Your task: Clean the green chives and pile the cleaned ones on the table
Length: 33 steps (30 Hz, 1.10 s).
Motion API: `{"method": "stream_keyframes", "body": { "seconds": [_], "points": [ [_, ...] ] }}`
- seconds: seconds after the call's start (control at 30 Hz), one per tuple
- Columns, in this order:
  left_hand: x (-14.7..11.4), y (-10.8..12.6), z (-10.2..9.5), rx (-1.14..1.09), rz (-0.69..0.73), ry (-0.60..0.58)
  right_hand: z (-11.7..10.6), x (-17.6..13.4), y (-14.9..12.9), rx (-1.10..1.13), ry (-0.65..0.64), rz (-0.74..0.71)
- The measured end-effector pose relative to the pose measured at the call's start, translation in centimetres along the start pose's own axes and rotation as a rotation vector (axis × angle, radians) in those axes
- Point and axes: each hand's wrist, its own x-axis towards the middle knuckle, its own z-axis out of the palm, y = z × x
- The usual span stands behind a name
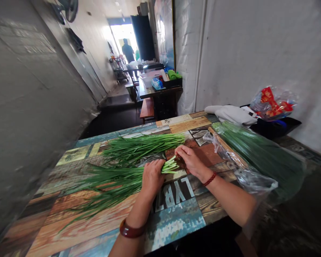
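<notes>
My left hand (153, 176) is closed around a bunch of garlic chives (115, 180), just below the pale stem ends. Its long green leaves fan out to the left over the table. At the stem ends, my right hand (191, 160) is pinched, thumb against fingers; what is between the fingertips is too small to make out. Behind the held bunch lies a pile of garlic chives (147, 144), stems pointing right. On the right, more garlic chives (256, 155) lie in a clear plastic bag (256, 182).
A wooden stick (227, 148) lies along the bag on the patterned table (173, 214). White cloth (230, 113) and a red-printed clear bag (274, 103) sit at the back right. Beyond stand another table (147, 93) and a bench (147, 108); a person (127, 51) is near the doorway.
</notes>
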Motion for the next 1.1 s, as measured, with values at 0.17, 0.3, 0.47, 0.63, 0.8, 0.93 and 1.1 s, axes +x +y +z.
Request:
{"method": "stream_keyframes", "body": {
  "seconds": [0.17,0.3,0.47,0.63,0.8,0.93,1.1],
  "points": [
    [0.0,-0.3,0.1,0.012,-0.010,0.036,-0.9,0.1,-0.6,-0.246,0.002,-0.148],
    [-0.1,-0.5,0.2,0.009,-0.006,0.075,-0.5,-0.2,-1.0,-0.239,-0.132,-0.119],
    [-0.1,-0.5,0.3,0.063,-0.029,0.063,-0.5,-1.0,-1.0,-0.063,-0.339,-0.002],
    [-0.2,-0.4,0.5,0.077,-0.072,0.037,-0.1,-1.8,-0.8,0.194,-0.426,0.076],
    [0.0,-0.1,-0.6,0.134,-0.131,0.053,3.2,-2.8,-1.8,0.421,-0.272,0.102],
    [0.2,0.7,-2.6,0.200,-0.195,0.113,6.1,-4.2,-2.7,0.611,-0.094,0.049],
    [-0.8,1.6,-4.9,0.229,-0.266,0.165,5.5,-6.5,-2.7,0.753,0.017,0.127]
  ]
}}
